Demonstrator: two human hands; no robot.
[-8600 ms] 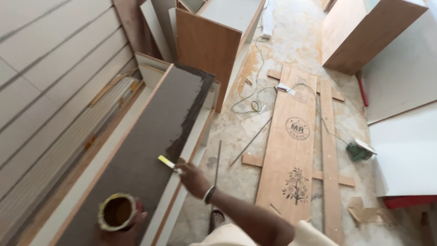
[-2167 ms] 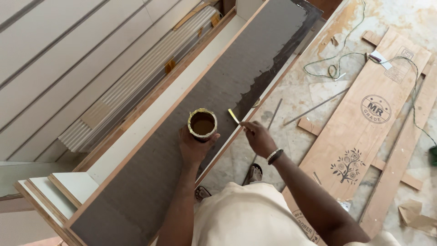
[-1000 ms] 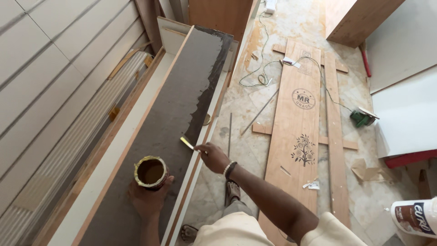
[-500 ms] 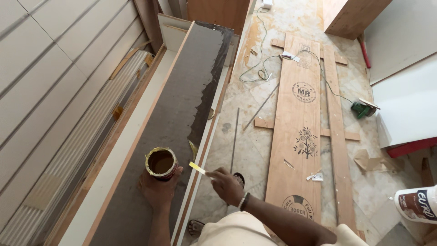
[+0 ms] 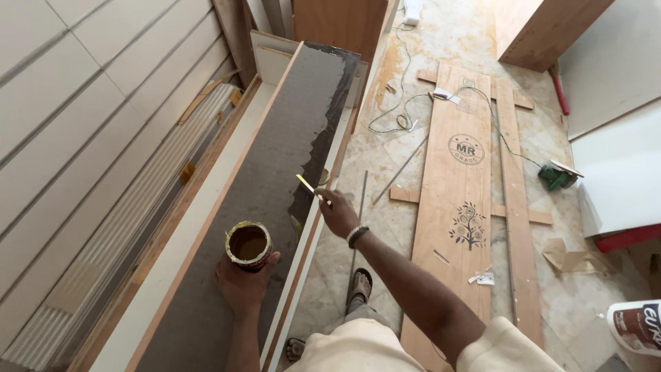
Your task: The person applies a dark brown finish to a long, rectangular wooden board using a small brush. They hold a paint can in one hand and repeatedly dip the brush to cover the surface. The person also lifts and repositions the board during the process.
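A long grey-coated panel (image 5: pixel 261 200) lies inside a white-edged wooden frame and runs away from me. My left hand (image 5: pixel 242 286) grips an open round tin of brown adhesive (image 5: pixel 248 243) resting on the panel. My right hand (image 5: pixel 338 212) holds a thin yellow spreader strip (image 5: pixel 307 186) over the panel's right edge, where a darker wet coat (image 5: pixel 329 110) covers the far part. A beaded band sits on my right wrist.
Plywood planks (image 5: pixel 460 207) lie on the dusty floor to the right, with a cord (image 5: pixel 406 110) and a green power tool (image 5: pixel 555 176). A thin metal rod (image 5: pixel 359 213) lies beside the frame. White boards stand at right, a white bottle (image 5: pixel 637 327) at bottom right.
My right hand with the yellow strip has moved up along the panel's right edge. The tin and my left hand have shifted slightly toward me in view.
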